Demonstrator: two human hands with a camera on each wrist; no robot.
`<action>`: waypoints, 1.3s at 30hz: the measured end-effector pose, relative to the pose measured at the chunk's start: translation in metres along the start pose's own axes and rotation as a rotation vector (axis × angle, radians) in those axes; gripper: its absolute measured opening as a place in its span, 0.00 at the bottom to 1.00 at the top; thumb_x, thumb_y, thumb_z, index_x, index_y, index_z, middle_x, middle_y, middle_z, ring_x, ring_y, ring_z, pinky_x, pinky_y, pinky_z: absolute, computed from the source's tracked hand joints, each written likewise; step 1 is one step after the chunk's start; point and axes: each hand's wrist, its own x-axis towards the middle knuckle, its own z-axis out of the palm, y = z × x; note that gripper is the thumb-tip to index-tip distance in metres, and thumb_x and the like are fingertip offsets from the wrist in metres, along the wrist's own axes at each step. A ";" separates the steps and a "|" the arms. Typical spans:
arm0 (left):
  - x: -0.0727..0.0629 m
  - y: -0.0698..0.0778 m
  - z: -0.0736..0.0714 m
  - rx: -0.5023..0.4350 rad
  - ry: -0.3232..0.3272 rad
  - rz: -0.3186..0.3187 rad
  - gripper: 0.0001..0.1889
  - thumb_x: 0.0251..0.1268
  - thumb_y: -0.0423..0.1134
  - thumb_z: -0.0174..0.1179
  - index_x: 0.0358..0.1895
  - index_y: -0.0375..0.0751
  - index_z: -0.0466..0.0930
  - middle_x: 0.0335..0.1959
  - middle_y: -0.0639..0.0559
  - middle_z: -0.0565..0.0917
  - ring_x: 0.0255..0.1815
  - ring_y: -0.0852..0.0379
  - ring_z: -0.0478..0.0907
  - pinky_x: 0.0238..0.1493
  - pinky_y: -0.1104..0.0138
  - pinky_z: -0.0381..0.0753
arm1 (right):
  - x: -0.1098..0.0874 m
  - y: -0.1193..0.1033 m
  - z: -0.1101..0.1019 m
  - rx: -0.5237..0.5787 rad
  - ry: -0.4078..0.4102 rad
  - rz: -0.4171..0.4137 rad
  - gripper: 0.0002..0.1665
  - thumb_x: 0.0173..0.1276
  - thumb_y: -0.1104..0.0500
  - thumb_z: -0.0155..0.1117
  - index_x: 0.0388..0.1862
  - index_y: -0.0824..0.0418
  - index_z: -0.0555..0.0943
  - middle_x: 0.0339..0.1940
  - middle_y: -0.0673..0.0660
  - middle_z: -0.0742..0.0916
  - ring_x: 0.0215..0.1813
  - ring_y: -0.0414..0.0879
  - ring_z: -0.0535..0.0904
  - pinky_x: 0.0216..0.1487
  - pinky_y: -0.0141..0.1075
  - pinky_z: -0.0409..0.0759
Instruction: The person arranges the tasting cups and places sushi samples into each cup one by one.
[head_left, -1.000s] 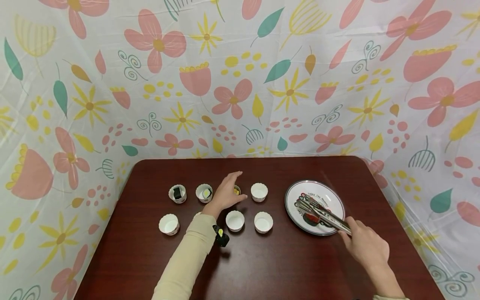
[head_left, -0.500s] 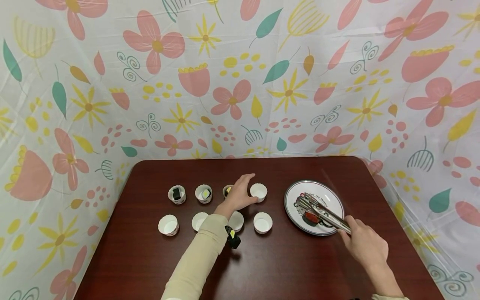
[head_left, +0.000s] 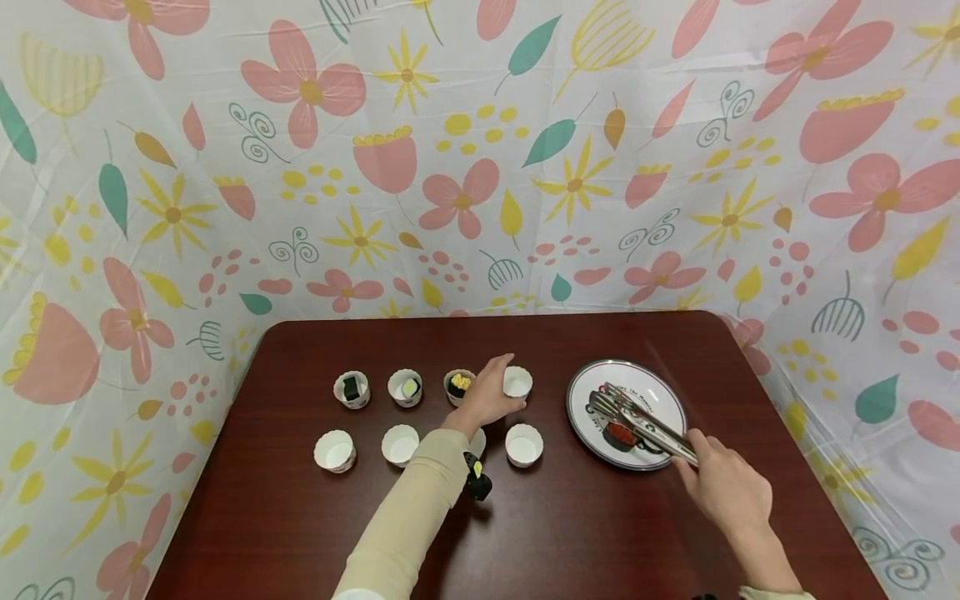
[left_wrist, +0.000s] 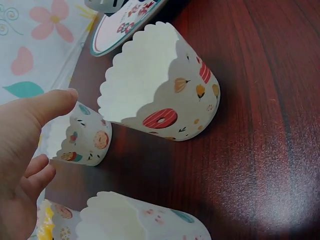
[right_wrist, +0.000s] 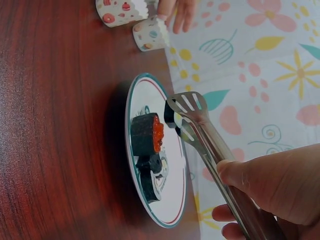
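Observation:
My left hand (head_left: 491, 398) is at the rightmost back paper cup (head_left: 519, 384), thumb at its front rim and fingers at its far left rim; the wrist view shows this patterned cup (left_wrist: 90, 135) between thumb and fingers. Left of it, a paper cup (head_left: 452, 397) holds a corn-topped, seaweed-wrapped sushi piece (head_left: 461, 382). My right hand (head_left: 731, 483) grips metal tongs (head_left: 663, 438), their slotted heads over the white plate (head_left: 663, 396). On that plate sits a sushi piece with red roe (right_wrist: 155, 136). A dark piece (right_wrist: 170, 115) shows at the tong tips.
Two more back-row cups hold a black-wrapped piece (head_left: 352, 387) and a roll with a pale green centre (head_left: 409, 387). The front row has several white cups, such as the left one (head_left: 334, 451); my left forearm (head_left: 412, 508) partly covers one. Patterned cloth (head_left: 465, 167) hangs behind the table.
My left hand has moved right from the corn-topped piece's cup to the rightmost back cup, drawing thumb and fingers closer together. The right hand and tongs stay over the plate.

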 end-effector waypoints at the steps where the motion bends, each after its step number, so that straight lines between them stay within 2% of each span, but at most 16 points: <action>1: 0.001 -0.001 0.001 0.007 0.000 -0.003 0.46 0.50 0.47 0.68 0.72 0.52 0.50 0.71 0.51 0.57 0.65 0.49 0.65 0.55 0.53 0.72 | 0.000 0.000 0.000 0.000 -0.006 0.004 0.19 0.52 0.55 0.69 0.39 0.61 0.73 0.23 0.59 0.78 0.23 0.62 0.76 0.14 0.47 0.64; 7: 0.003 -0.003 0.008 0.035 0.010 -0.031 0.46 0.50 0.46 0.68 0.72 0.46 0.51 0.70 0.48 0.60 0.63 0.48 0.67 0.54 0.54 0.72 | 0.001 -0.002 -0.001 0.008 -0.011 0.005 0.18 0.52 0.56 0.69 0.38 0.61 0.74 0.22 0.59 0.78 0.23 0.62 0.75 0.14 0.46 0.64; 19: 0.005 -0.001 0.012 0.064 0.010 -0.079 0.43 0.53 0.45 0.66 0.71 0.46 0.53 0.68 0.48 0.62 0.62 0.49 0.68 0.54 0.55 0.73 | 0.000 -0.006 0.000 0.011 0.021 -0.012 0.19 0.51 0.56 0.69 0.38 0.62 0.73 0.25 0.61 0.80 0.24 0.63 0.76 0.14 0.48 0.65; 29: 0.005 -0.003 0.013 0.080 0.046 -0.056 0.38 0.55 0.46 0.65 0.68 0.44 0.59 0.63 0.47 0.66 0.58 0.50 0.71 0.52 0.57 0.74 | 0.001 -0.008 0.002 0.018 0.024 0.006 0.19 0.51 0.56 0.68 0.39 0.61 0.74 0.24 0.60 0.80 0.23 0.63 0.76 0.14 0.47 0.64; 39: 0.004 -0.003 0.014 0.079 0.077 -0.038 0.35 0.54 0.45 0.66 0.65 0.43 0.63 0.60 0.47 0.69 0.56 0.50 0.72 0.52 0.58 0.74 | 0.007 -0.016 0.002 0.038 0.018 0.024 0.20 0.52 0.56 0.68 0.42 0.60 0.75 0.28 0.61 0.81 0.25 0.63 0.77 0.13 0.47 0.64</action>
